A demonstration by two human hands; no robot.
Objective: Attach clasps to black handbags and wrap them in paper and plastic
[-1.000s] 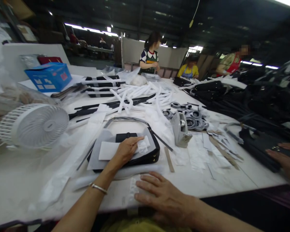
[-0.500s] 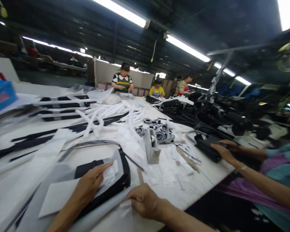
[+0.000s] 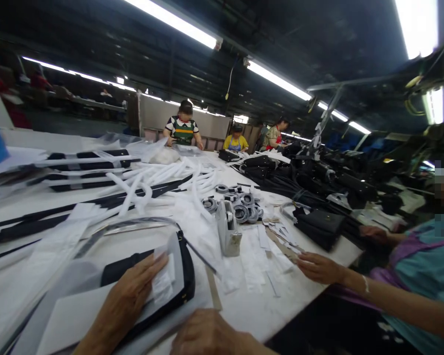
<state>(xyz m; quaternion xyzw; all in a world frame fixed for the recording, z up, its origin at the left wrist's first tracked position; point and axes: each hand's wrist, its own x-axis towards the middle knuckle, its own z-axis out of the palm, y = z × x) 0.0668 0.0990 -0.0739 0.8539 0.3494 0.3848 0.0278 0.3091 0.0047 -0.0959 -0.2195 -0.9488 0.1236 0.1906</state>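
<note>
My left hand (image 3: 128, 296) lies flat with fingers stretched out on white paper and a small clear packet (image 3: 163, 283) on top of a black handbag (image 3: 181, 276) near the table's front edge. My right hand (image 3: 207, 333) sits at the bottom edge, knuckles up, fingers curled under; what they hold is hidden. A grey strap (image 3: 133, 224) arcs behind the bag.
A grey tape dispenser (image 3: 227, 229) stands mid-table, tape rolls (image 3: 240, 209) behind it, paper strips (image 3: 266, 246) to its right. A co-worker's hand (image 3: 318, 266) reaches in from the right near another black bag (image 3: 320, 224). White tubes (image 3: 163, 177) and black straps lie further back. Several people work at the far end.
The view has swung up and right. My right hand has dropped toward the bottom edge. The co-worker's hand left the black bag and moved to the paper strips.
</note>
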